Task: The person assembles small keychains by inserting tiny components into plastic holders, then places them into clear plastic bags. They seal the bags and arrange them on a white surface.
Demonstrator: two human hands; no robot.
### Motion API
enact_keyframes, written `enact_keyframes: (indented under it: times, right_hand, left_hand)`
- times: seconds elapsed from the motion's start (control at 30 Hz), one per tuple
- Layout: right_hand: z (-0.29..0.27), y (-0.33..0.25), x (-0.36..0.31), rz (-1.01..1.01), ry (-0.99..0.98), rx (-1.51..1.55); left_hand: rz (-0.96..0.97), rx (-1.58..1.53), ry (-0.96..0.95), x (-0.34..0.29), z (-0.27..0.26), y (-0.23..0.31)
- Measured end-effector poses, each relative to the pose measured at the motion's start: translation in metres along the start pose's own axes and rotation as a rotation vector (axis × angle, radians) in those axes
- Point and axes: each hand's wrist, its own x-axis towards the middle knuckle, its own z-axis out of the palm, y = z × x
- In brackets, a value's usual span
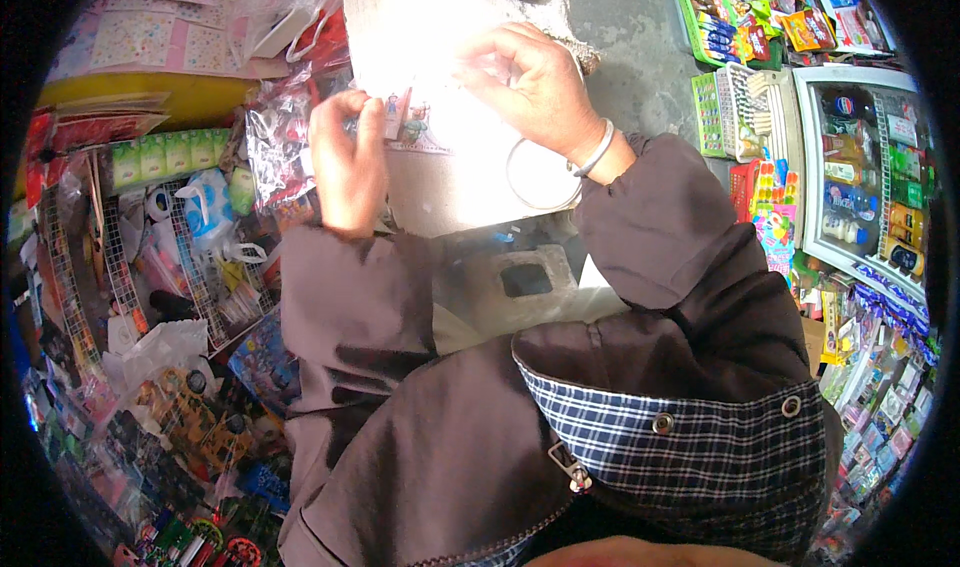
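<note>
My left hand [350,162] is closed, its thumb and fingers pinched at the edge of a small printed card [394,117] with little coloured figures. A second small figure print [416,122] lies right beside it. My right hand [540,87], a pale band [597,149] round its wrist, is curled above the pale board [430,202]. Its thumb and fingertips draw together, but strong glare hides what is between them. Below that wrist, a white round ring-shaped thing [541,203] lies on the board.
Clear plastic packets [275,147] crowd the board's left side, near wire racks [115,262] of goods. At right stand a green basket [705,117], a snack tray [690,22] and a drinks fridge [812,167]. A grey cloth [545,2] lies at the board's far edge.
</note>
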Motion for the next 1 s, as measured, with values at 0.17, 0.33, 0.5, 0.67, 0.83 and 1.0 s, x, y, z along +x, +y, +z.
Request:
enact_keyframes:
  times: [0.17,0.33,0.5,0.67,0.83,1.0]
  right_hand:
    - [-0.001,0.0,-0.006,0.012,-0.026,-0.055]
    - [0.0,-0.001,-0.012,-0.041,-0.042,-0.151]
    - [-0.001,-0.002,-0.02,-0.034,-0.091,-0.218]
    - [-0.001,0.001,-0.023,-0.113,-0.043,-0.23]
    - [-0.003,-0.003,-0.027,-0.094,-0.046,-0.273]
    - [-0.005,-0.008,-0.028,-0.08,-0.057,-0.273]
  left_hand:
    - [-0.285,-0.508,-0.241,-0.03,-0.024,0.011]
    - [-0.344,-0.539,-0.36,-0.043,-0.027,0.02]
    - [-0.331,-0.38,-0.536,-0.05,-0.026,0.016]
    - [-0.14,-0.152,-0.539,-0.053,-0.015,0.011]
    - [-0.074,0.09,-0.447,-0.053,-0.007,0.022]
    - [0.008,0.648,-0.42,-0.039,0.008,0.037]
